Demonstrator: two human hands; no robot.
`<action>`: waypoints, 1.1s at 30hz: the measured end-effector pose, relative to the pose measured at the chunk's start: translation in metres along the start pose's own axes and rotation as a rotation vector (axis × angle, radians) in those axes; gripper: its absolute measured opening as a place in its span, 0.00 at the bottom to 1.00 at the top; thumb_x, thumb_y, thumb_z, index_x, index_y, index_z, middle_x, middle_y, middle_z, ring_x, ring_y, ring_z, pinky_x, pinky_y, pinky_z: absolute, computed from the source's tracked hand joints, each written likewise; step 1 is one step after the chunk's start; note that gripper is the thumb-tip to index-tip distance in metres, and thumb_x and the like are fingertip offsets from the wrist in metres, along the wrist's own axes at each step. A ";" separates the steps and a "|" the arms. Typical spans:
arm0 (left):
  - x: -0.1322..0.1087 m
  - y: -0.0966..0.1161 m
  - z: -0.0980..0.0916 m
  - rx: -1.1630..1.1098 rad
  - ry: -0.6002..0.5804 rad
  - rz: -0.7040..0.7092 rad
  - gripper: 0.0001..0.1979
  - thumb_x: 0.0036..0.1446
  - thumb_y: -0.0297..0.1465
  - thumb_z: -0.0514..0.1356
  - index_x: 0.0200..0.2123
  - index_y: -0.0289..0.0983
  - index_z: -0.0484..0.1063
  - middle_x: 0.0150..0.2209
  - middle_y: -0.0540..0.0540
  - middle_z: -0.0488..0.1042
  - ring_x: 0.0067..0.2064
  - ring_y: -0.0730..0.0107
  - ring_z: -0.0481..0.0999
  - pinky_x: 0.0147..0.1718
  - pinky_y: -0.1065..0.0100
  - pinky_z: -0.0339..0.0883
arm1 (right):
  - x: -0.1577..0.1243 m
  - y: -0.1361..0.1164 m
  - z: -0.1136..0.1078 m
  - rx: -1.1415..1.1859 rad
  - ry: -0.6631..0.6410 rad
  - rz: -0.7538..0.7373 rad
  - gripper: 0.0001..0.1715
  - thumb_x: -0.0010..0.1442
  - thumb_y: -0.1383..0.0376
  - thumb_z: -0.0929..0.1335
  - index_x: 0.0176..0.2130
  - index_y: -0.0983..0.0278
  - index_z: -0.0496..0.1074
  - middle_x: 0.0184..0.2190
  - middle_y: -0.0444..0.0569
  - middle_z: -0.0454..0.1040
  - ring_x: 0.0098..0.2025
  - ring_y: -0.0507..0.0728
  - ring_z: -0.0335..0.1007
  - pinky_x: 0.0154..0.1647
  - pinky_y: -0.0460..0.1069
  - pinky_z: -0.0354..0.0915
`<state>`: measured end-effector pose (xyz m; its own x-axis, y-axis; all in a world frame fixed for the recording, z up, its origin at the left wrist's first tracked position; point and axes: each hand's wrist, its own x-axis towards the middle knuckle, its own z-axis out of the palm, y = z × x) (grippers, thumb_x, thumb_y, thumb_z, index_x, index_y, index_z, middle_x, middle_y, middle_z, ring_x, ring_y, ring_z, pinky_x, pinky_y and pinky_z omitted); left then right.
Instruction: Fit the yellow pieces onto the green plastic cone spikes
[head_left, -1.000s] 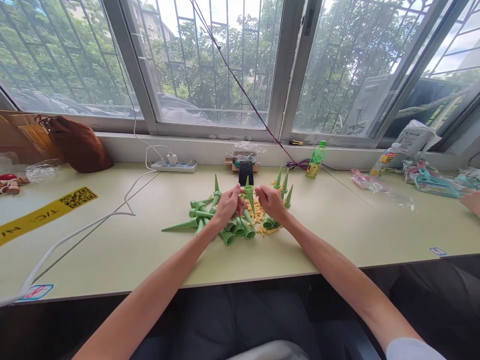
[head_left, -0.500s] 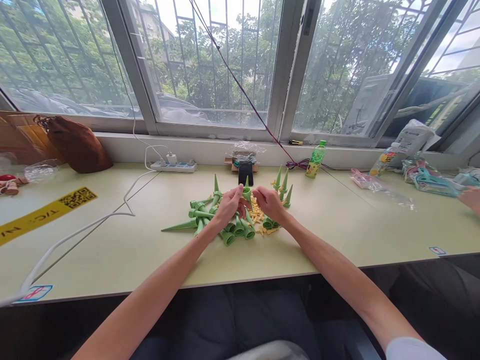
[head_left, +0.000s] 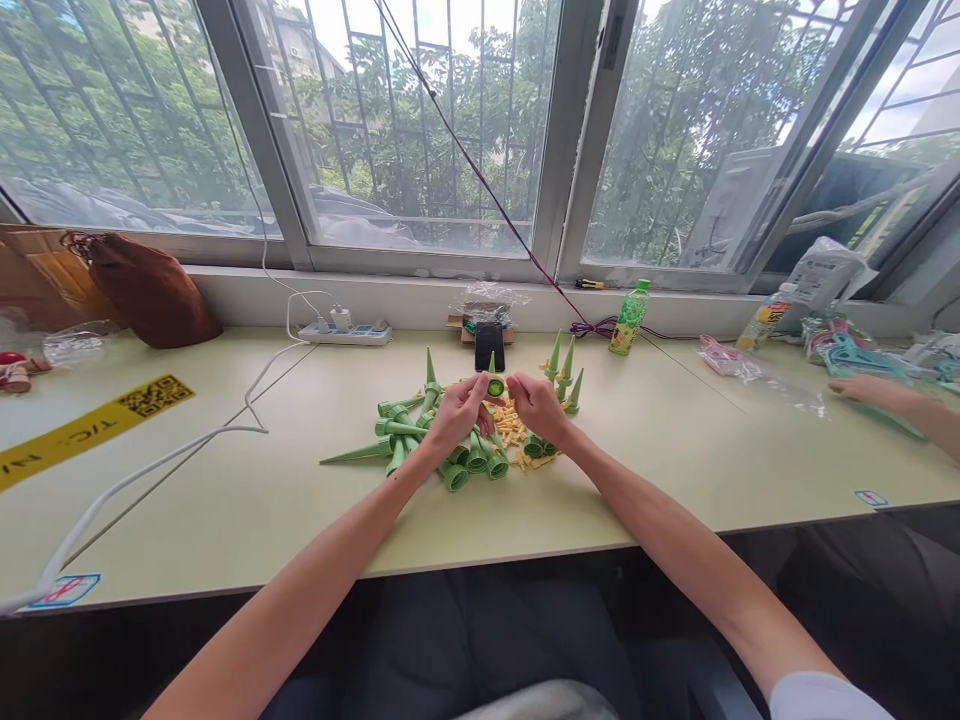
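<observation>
Between my hands is a green plastic cone-shaped watering spike, its round open end turned toward me. My left hand grips it from the left with the thumb on top. My right hand is closed in a pinch close beside its right rim; whatever is in those fingers is hidden. Below and left lies a heap of more green spikes, several with their hollow ends toward me. Small yellow plastic pieces are scattered under my hands. Several green spikes stand point up behind my right hand.
A black phone leans on a small box at the back. A green-labelled bottle stands by the sill, a power strip to the left. At far right another person's hand is near teal items in bags.
The held spike has been tilted so its open end now faces me. My hands have barely shifted. At the right, the other person's hand has reached further in over the table.
</observation>
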<state>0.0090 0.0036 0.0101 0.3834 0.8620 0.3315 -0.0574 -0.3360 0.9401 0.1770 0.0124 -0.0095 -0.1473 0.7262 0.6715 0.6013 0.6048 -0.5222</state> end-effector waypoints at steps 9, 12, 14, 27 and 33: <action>-0.002 0.001 0.001 0.074 -0.005 0.050 0.23 0.62 0.47 0.52 0.49 0.36 0.71 0.21 0.50 0.72 0.18 0.70 0.74 0.14 0.72 0.66 | 0.000 -0.003 -0.001 0.025 -0.002 0.002 0.26 0.68 0.53 0.55 0.25 0.62 0.62 0.21 0.45 0.68 0.22 0.50 0.58 0.27 0.47 0.53; -0.001 0.001 0.002 0.059 0.030 0.070 0.22 0.61 0.47 0.52 0.52 0.40 0.64 0.26 0.52 0.72 0.17 0.73 0.73 0.13 0.74 0.64 | 0.001 -0.003 -0.001 -0.008 0.031 0.021 0.27 0.68 0.52 0.54 0.24 0.62 0.60 0.19 0.44 0.65 0.21 0.50 0.57 0.27 0.47 0.53; 0.000 0.000 0.001 0.048 0.070 0.078 0.21 0.61 0.48 0.53 0.50 0.40 0.62 0.27 0.53 0.72 0.16 0.76 0.72 0.12 0.75 0.61 | 0.001 -0.002 -0.001 -0.020 0.063 0.027 0.27 0.69 0.52 0.54 0.24 0.62 0.60 0.19 0.43 0.64 0.21 0.50 0.56 0.27 0.47 0.53; 0.004 -0.007 -0.004 0.205 0.159 0.081 0.14 0.62 0.40 0.53 0.41 0.36 0.69 0.22 0.51 0.73 0.13 0.79 0.63 0.12 0.75 0.55 | 0.001 -0.002 -0.002 -0.008 0.062 -0.001 0.26 0.69 0.53 0.55 0.24 0.62 0.59 0.17 0.42 0.62 0.20 0.49 0.56 0.26 0.46 0.52; 0.003 -0.004 -0.004 0.168 0.134 0.009 0.23 0.62 0.49 0.49 0.32 0.35 0.69 0.20 0.49 0.72 0.14 0.76 0.66 0.11 0.74 0.53 | 0.001 0.001 -0.001 -0.029 0.034 -0.026 0.25 0.69 0.54 0.55 0.24 0.62 0.58 0.18 0.42 0.62 0.20 0.49 0.55 0.26 0.46 0.51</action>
<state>0.0070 0.0091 0.0077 0.2571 0.8978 0.3577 0.0985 -0.3925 0.9144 0.1786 0.0130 -0.0091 -0.1363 0.6988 0.7022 0.6202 0.6130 -0.4896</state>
